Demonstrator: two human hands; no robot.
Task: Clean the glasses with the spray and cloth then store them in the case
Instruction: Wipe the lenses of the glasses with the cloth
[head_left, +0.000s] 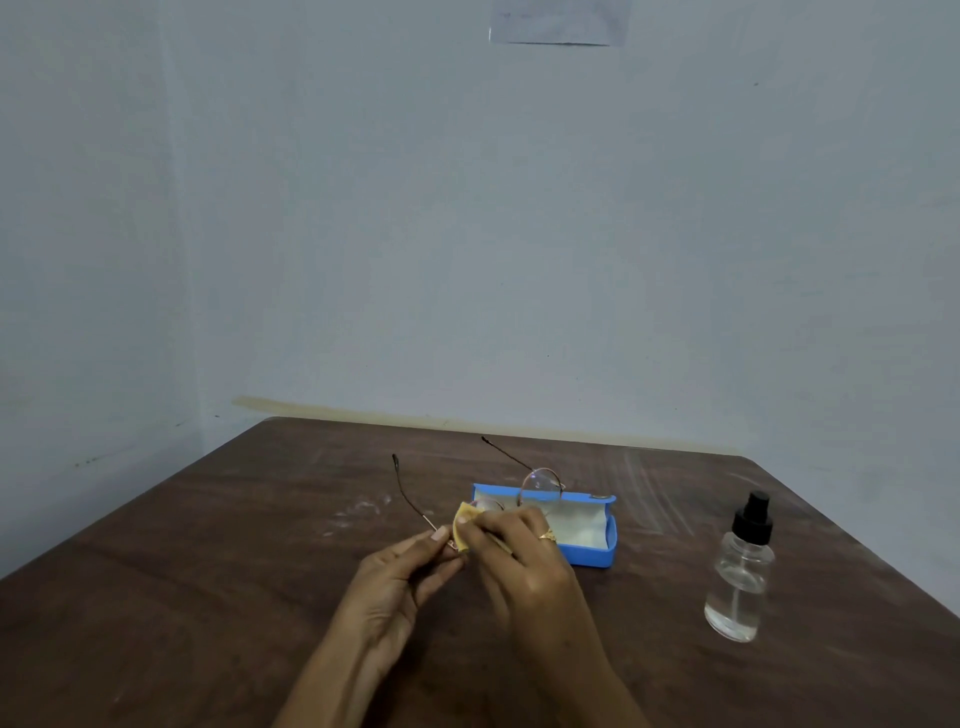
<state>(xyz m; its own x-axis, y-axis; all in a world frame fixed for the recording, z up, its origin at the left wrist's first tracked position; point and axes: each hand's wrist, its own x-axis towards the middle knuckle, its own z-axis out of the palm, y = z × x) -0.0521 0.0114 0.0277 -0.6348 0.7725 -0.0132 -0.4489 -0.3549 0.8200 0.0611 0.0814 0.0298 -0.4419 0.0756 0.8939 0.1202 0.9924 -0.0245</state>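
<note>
Thin metal-framed glasses (540, 486) are held above the brown table, temples unfolded and pointing away from me. My left hand (402, 577) pinches the frame at its left hinge. My right hand (519, 551) presses a small yellow cloth (464, 518) onto the left lens, which the cloth mostly hides. The right lens stands clear above the open blue case (597, 551), whose pale lining shows. A clear spray bottle (740, 571) with a black pump top stands upright to the right, apart from both hands.
The wooden table (208, 571) fills the lower view and meets a pale wall at the back and left. White smudges (358, 512) mark the tabletop left of the case.
</note>
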